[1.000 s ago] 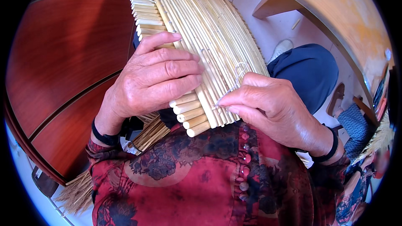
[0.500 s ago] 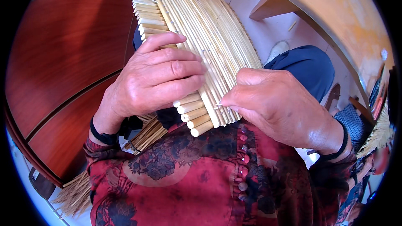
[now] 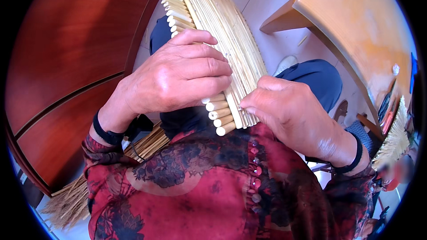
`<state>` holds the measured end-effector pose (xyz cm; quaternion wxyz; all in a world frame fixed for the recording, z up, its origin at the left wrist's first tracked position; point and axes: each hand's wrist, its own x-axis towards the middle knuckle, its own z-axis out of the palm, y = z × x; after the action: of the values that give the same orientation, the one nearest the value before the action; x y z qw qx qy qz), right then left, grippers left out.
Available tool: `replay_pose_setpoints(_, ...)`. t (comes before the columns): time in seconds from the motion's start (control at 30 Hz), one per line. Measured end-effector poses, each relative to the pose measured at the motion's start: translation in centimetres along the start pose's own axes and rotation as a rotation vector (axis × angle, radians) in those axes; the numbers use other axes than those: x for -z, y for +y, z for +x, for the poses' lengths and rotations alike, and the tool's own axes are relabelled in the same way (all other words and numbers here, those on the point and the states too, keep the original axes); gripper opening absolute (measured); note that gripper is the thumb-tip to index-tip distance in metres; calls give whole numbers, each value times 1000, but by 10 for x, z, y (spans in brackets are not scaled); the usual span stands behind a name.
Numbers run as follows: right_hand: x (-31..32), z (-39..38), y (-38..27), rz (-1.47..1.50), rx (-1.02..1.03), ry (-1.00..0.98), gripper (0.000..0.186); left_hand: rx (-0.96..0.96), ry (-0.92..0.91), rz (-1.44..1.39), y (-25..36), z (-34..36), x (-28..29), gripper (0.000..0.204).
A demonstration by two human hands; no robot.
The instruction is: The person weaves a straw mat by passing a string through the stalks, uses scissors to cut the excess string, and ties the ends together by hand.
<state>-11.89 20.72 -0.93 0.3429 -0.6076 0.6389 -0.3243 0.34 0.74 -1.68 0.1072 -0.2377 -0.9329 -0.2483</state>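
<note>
A fan-shaped panel of pale reed stalks [image 3: 224, 22], bound side by side, slants away from my lap. Its thicker round-cut ends [image 3: 221, 114] stick out along the left side, beyond a flat crosswise strip. My left hand [image 3: 182, 71] is closed over that left side, fingers bent across the stalks and thumb hidden. At the near right corner my right hand [image 3: 289, 111] is pinched, thumb and forefinger tips against the stalks. A tiny pale bit like thread shows at those tips, too small to make out for sure.
Reddish-brown wooden panels [image 3: 75, 53] stand at left. A light wooden table [image 3: 356, 22] with tools on it is at right, near another pale fan-shaped woven piece [image 3: 391, 138]. A bundle of dry stalks [image 3: 149, 144] lies beside my left forearm. Tiled floor [image 3: 271, 6] shows beyond.
The near end of the reed panel and my left hand have shifted right in view. My right hand stays pinched at the near corner, slightly higher along the stalks.
</note>
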Motion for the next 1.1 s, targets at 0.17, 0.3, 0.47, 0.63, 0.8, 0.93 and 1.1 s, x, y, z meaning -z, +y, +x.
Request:
replay_pose_setpoints(0.17,12,-2,9,-6,29,-19,9,-30,-68,-42,-3,6,3,25)
replay_pose_setpoints(0.3,12,-12,7,-69,15,22,9,-25,-112,-119,-3,6,6,31)
replay_pose_setpoints(0.47,23,-16,-7,-323,-81,-78,16,-72,-88,-120,-6,5,5,33)
replay_pose_setpoints(0.63,26,-22,-13,-356,-116,-109,21,-136,-78,-95,-9,9,3,30)
replay_pose_setpoints(0.8,23,-24,-14,-328,-127,-63,24,-150,-83,-93,-10,9,4,29)
replay_pose_setpoints(0.93,20,-26,-13,-392,-82,-39,25,-178,-66,-72,-11,9,1,28)
replay_pose_setpoints(1.1,19,-26,-12,-385,-66,-26,26,-183,-63,-74,-11,10,1,27)
